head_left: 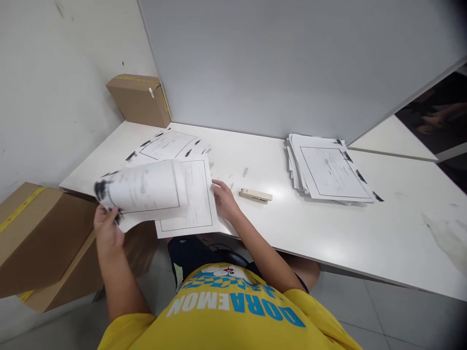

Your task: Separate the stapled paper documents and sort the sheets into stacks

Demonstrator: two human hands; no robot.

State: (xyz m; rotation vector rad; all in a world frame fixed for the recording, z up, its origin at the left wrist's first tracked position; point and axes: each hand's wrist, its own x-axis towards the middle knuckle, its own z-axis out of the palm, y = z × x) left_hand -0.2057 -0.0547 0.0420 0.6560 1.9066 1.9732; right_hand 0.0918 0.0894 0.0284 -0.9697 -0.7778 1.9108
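My left hand [108, 226] pinches the left edge of a printed sheet [146, 187], which is curled over and blurred by motion. Under it lies another framed sheet [199, 194], reaching past the table's front edge. At that sheet's right edge, my right hand [223, 198] has its fingers bent against the paper, the thumb side partly hidden. A beige stapler [256, 195] rests on the table just right of my right hand. Behind the held papers, one more printed sheet with black smudges [170, 144] lies flat.
A thick, uneven stack of printed sheets [330, 170] sits on the white table [365, 233] at right. One cardboard box [140, 99] stands in the back left corner; larger boxes [36, 238] are at lower left. A grey panel [284, 63] rises along the table's back.
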